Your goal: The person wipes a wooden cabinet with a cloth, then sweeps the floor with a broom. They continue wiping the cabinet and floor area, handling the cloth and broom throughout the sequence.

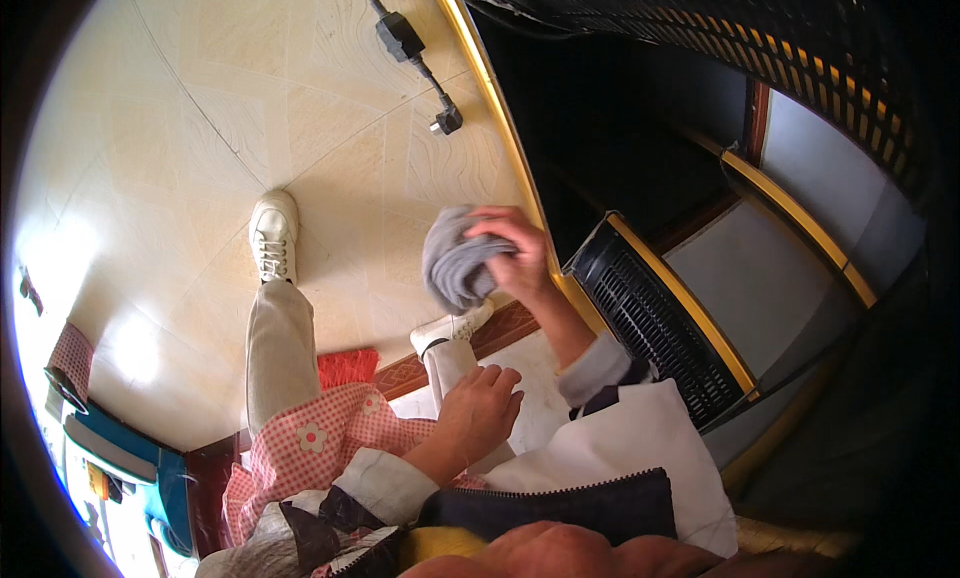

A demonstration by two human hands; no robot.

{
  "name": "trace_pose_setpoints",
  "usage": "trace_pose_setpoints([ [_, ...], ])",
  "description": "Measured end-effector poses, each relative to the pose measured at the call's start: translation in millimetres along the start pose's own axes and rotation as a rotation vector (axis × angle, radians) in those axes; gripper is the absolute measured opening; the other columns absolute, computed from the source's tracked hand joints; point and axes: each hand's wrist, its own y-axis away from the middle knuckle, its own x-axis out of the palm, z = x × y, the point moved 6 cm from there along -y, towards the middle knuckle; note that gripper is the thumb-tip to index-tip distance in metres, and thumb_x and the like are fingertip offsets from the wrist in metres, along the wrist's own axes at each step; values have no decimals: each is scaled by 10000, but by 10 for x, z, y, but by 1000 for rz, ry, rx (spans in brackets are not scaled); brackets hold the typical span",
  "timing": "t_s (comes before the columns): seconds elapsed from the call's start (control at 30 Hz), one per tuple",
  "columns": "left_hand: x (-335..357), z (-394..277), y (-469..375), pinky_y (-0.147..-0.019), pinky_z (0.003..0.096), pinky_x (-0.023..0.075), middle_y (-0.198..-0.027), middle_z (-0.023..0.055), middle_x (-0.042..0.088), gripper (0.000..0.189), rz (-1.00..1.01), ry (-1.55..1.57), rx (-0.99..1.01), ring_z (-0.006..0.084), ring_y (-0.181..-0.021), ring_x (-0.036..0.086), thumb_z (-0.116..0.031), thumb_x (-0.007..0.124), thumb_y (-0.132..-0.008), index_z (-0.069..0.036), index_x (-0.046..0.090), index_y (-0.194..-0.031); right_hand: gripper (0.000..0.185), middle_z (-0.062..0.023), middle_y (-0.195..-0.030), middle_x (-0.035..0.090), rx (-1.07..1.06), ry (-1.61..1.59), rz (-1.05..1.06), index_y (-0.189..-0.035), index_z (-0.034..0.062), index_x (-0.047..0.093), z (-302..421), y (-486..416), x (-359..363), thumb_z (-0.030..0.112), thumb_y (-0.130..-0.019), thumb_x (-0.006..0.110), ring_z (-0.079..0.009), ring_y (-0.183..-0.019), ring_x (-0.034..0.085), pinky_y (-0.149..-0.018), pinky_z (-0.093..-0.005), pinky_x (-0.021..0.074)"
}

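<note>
My right hand grips a folded grey cloth, somewhat blurred, beside the gold edge strip of a glossy black panel. A gap cannot be made out between the cloth and the panel's edge. My left hand hovers in front of my body with its back upward and its fingers loosely bent. Nothing shows in it, though its palm is hidden. Below it are my light trousers and a pink checked apron with flower patches.
A black power cable with a plug lies on the tiled floor. Black slotted grilles with gold trim stand at the right. Red bristles lie near a brown patterned border strip. Blue furniture stands lower left.
</note>
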Motion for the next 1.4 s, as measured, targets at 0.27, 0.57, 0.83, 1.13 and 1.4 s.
trace_pose_setpoints([
  [0.27, -143, -116, 8, -705, 422, 485, -835, 139, 575, 174, -29, 63, 30, 336, -806, 583, -135, 629, -817, -50, 571, -958, 560, -198, -1227, 501, 505, 608, -503, -1323, 101, 475, -741, -755, -1517, 121, -773, 580, -348, -1106, 526, -940, -417, 441],
  [0.57, -214, -190, 8, -679, 417, 469, -797, 136, 568, 170, -89, 32, 82, 316, -780, 576, -120, 628, -791, -40, 562, -925, 374, -214, -1061, 531, 122, 709, -123, -1081, 83, 591, -347, -2020, 333, 198, -728, 636, -396, -962, 559, -798, -468, 489],
  [0.83, -315, -195, -10, -687, 427, 472, -817, 147, 576, 188, -111, 80, 65, 328, -800, 576, -110, 633, -784, -32, 568, -942, 354, -89, -828, 656, 221, -262, -48, -1046, -39, 625, 423, -1443, 499, 163, -755, 617, -137, -753, 590, -694, -278, 479],
  [1.13, -437, -375, -28, -678, 411, 496, -853, 126, 607, 170, -186, 94, 117, 321, -795, 608, -97, 635, -802, -44, 583, -955, 337, -68, -965, 652, 346, -29, -248, -1092, -32, 610, 551, -663, -382, 132, -797, 613, -136, -830, 594, -740, -278, 484],
  [1.4, -541, -438, 5, -649, 401, 499, -812, 141, 607, 139, -286, 115, 189, 325, -742, 615, -90, 629, -815, -21, 594, -930, 346, -119, -945, 585, 68, 228, -298, -1102, -40, 576, 964, -554, -660, 123, -807, 653, -201, -828, 592, -725, -303, 487],
])
